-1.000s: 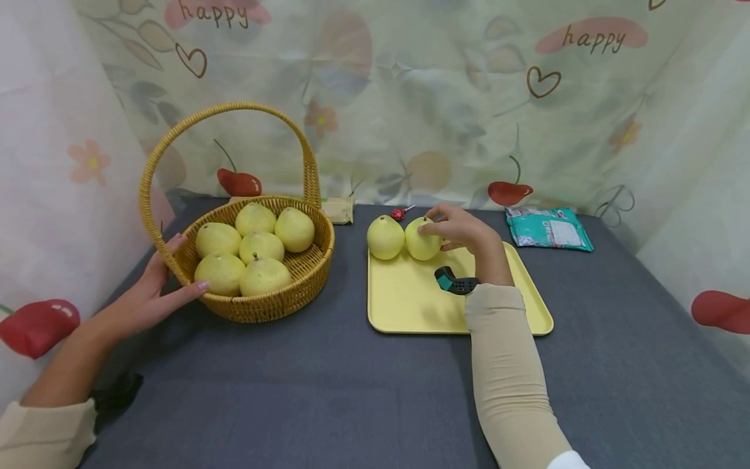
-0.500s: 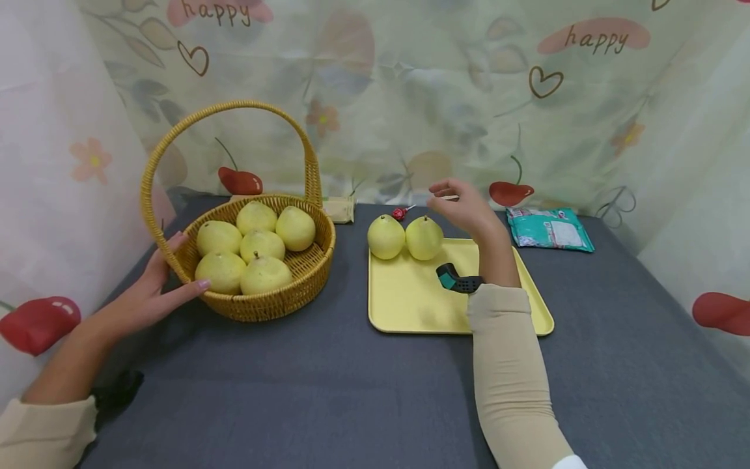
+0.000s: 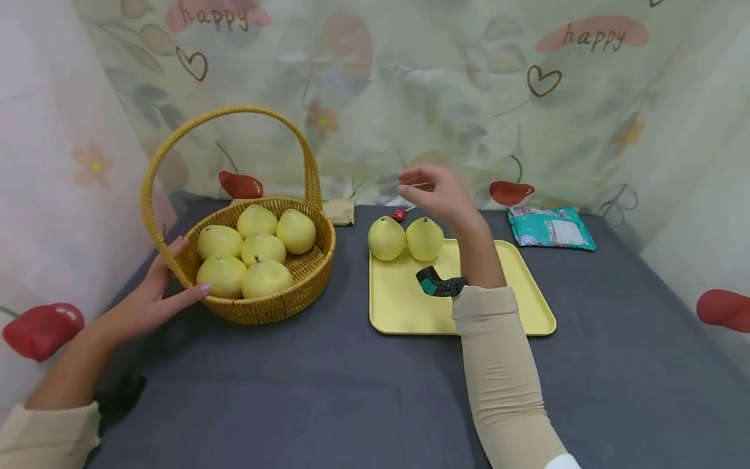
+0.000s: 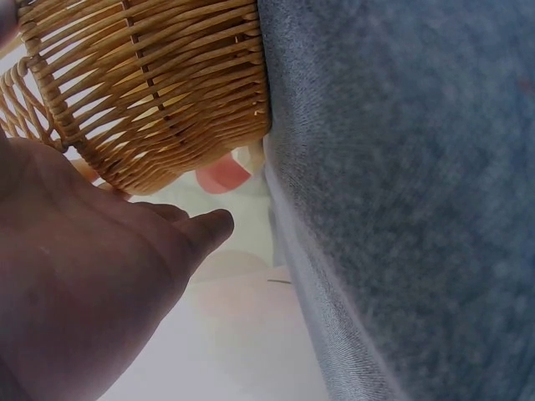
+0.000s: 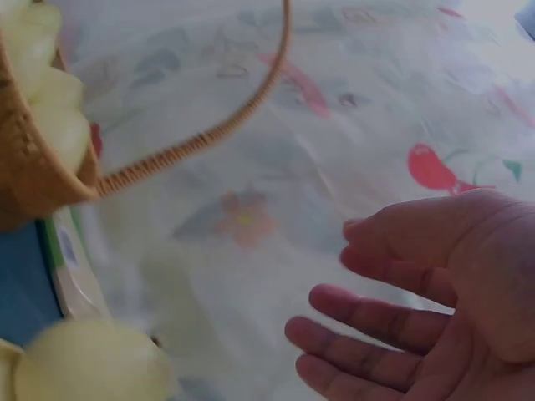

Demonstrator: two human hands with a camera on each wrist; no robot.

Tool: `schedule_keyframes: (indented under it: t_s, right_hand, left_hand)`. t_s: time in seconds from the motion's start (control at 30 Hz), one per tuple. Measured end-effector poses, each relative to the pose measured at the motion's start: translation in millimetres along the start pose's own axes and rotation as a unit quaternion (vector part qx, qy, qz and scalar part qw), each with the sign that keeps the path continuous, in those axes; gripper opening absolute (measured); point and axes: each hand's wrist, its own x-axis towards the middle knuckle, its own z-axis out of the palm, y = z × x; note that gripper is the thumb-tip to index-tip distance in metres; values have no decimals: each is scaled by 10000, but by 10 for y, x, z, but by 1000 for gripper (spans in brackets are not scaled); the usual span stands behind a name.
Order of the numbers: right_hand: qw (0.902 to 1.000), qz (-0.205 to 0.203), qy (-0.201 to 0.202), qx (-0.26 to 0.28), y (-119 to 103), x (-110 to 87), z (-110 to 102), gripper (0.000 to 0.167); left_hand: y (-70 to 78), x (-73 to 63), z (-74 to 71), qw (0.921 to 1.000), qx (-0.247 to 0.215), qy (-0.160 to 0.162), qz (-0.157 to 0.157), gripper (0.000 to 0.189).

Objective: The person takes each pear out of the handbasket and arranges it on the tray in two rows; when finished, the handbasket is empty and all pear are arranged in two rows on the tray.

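My left hand (image 3: 149,290) rests against the left side of the wicker basket (image 3: 293,296), its thumb along the front rim and its fingers farther back, beside the handle base. In the left wrist view the little finger is straight and parts of the other fingers are hidden. Several pale yellow pears (image 3: 266,279) lie in the basket. Two more stand side by side on the back left of the yellow tray (image 3: 404,306): a left pear (image 3: 386,238) and a right pear (image 3: 424,239). Above and behind them my right hand (image 3: 442,195) hovers, holding nothing, fingers loosely bent.
A red-wrapped lollipop (image 3: 400,214) lies behind the pears. To the tray's back right is a teal packet (image 3: 552,228). A beige packet (image 3: 340,212) sits partly behind the basket. The basket's tall handle (image 3: 234,109) arches upward. A printed curtain hangs behind the grey-covered table.
My right hand has let go of the right pear on the tray, risen off it and then shifted left. The left hand and the basket stay in place.
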Motion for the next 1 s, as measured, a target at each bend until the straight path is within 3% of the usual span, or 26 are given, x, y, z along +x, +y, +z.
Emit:
schedule_keyframes:
  t_s: [0.1, 0.27, 0.47, 0.63, 0.77, 1.0]
  right_hand:
    - [9993, -266, -206, 139, -112, 73, 218, 31]
    - [9911, -755, -1046, -325, -324, 169, 668, 29]
    - [9688, -1309, -1817, -1065, -520, 205, 1150, 33]
    - [9420, -1569, -2570, -1480, -587, 158, 1425, 36]
    - [9251, -1636, -3067, -1528, -603, 128, 1588, 40]
    - [9189, -1262, -3329, -1701, -577, 122, 1715, 53]
  left_hand:
    - [-16, -29, 8, 10000, -20, 14, -29, 97]
    - [-17, -37, 14, 10000, -32, 45, -18, 96]
    - [9, -17, 21, 10000, -64, 73, 17, 97]
    - [6, 0, 35, 10000, -79, 41, -25, 98]
    - [-3, 13, 28, 10000, -81, 55, 14, 98]
    - [-14, 6, 12, 10000, -37, 26, -24, 97]
